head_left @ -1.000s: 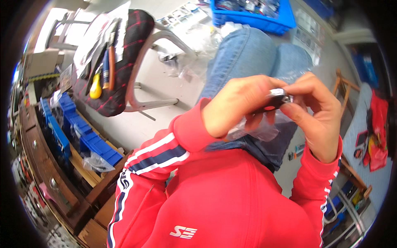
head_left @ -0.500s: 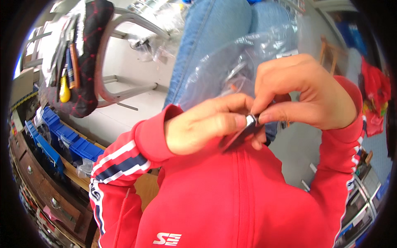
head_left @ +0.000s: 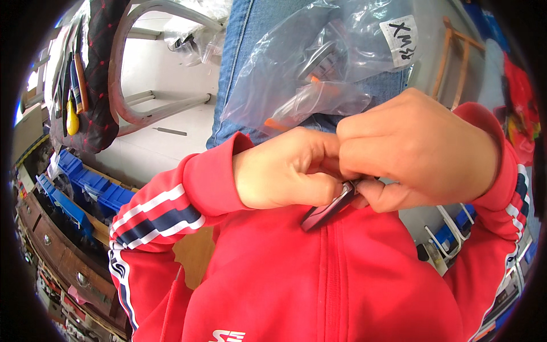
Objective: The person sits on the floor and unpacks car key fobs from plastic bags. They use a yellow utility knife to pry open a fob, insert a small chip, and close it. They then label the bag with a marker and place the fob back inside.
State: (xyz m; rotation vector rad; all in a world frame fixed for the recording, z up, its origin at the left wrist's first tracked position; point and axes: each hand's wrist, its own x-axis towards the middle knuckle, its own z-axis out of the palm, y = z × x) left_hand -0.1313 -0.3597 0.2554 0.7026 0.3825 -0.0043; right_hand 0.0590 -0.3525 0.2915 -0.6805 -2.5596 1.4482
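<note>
My left hand (head_left: 288,171) is closed, thumb and fingers pinching a small flat dark piece (head_left: 326,212) with a glossy face and a shiny metal end. It is held tilted in front of my red jacket; I cannot make out its exact kind. Against that metal end, my right hand (head_left: 419,148) is closed too, with its thumb and curled fingertips meeting there. The knuckles hide what those fingertips grip. Beyond both hands, a clear plastic bag (head_left: 256,85) lies across my jeans, with a white handwritten label (head_left: 399,40) and dark and orange pieces inside.
To the left stands a stool (head_left: 122,74) with a black quilted cushion (head_left: 105,62). On it lie several slim tools, one a yellow-handled tool (head_left: 72,118). A thin grey strip (head_left: 170,131) is on the floor. Blue bins (head_left: 94,182) sit above wooden drawers (head_left: 62,256).
Both hands have come slightly lower, toward my jacket, with the dark piece. My right hand has rolled over so its back covers the fingertips. More of the bag shows on my lap.
</note>
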